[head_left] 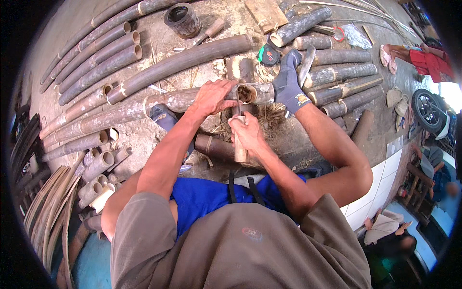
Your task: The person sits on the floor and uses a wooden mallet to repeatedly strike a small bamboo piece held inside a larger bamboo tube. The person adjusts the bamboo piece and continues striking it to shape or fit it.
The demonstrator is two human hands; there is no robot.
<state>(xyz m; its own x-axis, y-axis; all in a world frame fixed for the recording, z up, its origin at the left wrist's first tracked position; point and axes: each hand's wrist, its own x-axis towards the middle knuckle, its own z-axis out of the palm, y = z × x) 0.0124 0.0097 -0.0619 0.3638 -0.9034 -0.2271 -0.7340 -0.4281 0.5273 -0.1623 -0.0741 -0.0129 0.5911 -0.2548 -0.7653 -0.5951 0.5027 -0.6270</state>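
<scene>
A long mottled bamboo pole [171, 100] lies across in front of me, with a rough opening cut in its upper side near the right end. My left hand [215, 98] grips the pole just left of that opening, thumb toward me. My right hand [247, 130] is closed round the wooden handle [240, 153] of a bladed hand tool. Its dark metal part [238, 110] points away from me at the opening's near left edge; the tip is hard to make out. My sock-covered foot [290, 83] is by the pole's right end.
Bamboo lengths lie at left [103, 72] and right [340, 74]. Beyond the pole are a thick curved bamboo [192, 62], a dark round container [182, 21], a wooden-handled tool [211, 30], a tape measure [268, 55] and a curved blade [306, 67]. Split strips [50, 212] stand lower left. People sit at right.
</scene>
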